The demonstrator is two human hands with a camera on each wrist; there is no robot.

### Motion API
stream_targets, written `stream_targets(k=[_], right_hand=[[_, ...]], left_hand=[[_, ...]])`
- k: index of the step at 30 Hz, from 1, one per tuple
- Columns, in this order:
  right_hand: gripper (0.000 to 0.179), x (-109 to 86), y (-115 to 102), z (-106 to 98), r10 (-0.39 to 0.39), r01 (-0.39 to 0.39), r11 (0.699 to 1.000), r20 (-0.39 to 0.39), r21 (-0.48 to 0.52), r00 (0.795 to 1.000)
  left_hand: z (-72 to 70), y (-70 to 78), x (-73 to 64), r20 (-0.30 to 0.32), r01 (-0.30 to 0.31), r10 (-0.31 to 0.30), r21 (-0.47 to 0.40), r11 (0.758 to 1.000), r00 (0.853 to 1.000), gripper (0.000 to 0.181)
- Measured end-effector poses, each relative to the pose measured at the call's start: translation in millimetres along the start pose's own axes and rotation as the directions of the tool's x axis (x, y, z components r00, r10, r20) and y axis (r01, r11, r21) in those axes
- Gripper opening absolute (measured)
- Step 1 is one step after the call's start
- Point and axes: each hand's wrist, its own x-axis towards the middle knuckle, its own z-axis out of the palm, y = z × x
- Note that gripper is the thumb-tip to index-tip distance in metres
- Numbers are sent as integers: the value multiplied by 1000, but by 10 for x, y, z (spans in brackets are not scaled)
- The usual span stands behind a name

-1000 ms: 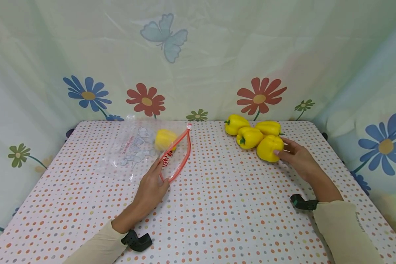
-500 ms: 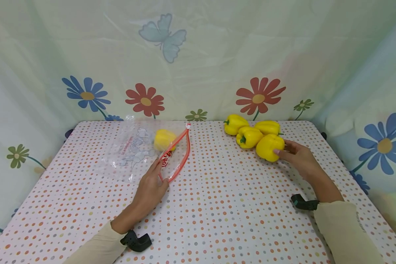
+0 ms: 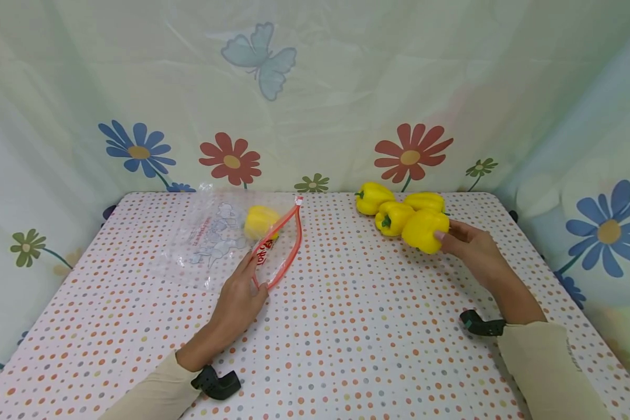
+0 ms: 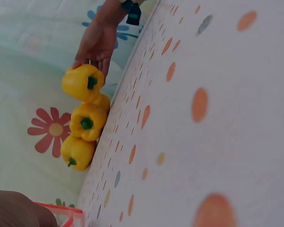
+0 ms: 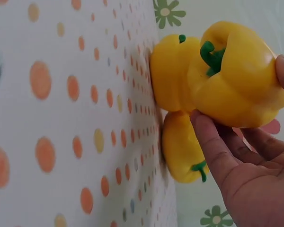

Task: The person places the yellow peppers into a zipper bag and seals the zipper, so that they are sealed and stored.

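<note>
My right hand [image 3: 475, 256] grips a yellow bell pepper [image 3: 425, 231] between thumb and fingers. The right wrist view has this pepper [image 5: 248, 75] raised off the table, its green stem facing the camera. Three more yellow peppers sit just behind it: one at the back left [image 3: 374, 198], one in the middle [image 3: 392, 219], one at the back right [image 3: 425, 202]. On the left, a clear plastic bag [image 3: 217, 233] with a red zip edge lies flat, a yellow pepper [image 3: 259, 221] inside. My left hand [image 3: 240, 300] pinches the bag's rim, keeping its mouth parted toward the right.
A dotted cloth covers the table [image 3: 341, 350]. Behind it hangs a flowered curtain [image 3: 325, 105], which continues along both sides. Each wrist wears a black camera mount, one on the left [image 3: 216, 383] and one on the right [image 3: 482, 324].
The right hand has lifted the front pepper slightly and shifted it a little to the left, with its lower end tilting. The left hand and the bag have stayed in place.
</note>
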Motion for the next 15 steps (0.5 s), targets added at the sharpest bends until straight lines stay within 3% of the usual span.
stream_targets(k=[9,15], right_hand=[[81,-37,-117,101,-119,116,990,37,76,992],[80,-11,-158,188,-121,116,988,44,104,992]], left_hand=[[-4,-7,-10,-2,-11,11,-2,1000,1000,66],[4,-5,2,-5,-18,18,-1,1000,1000,66]])
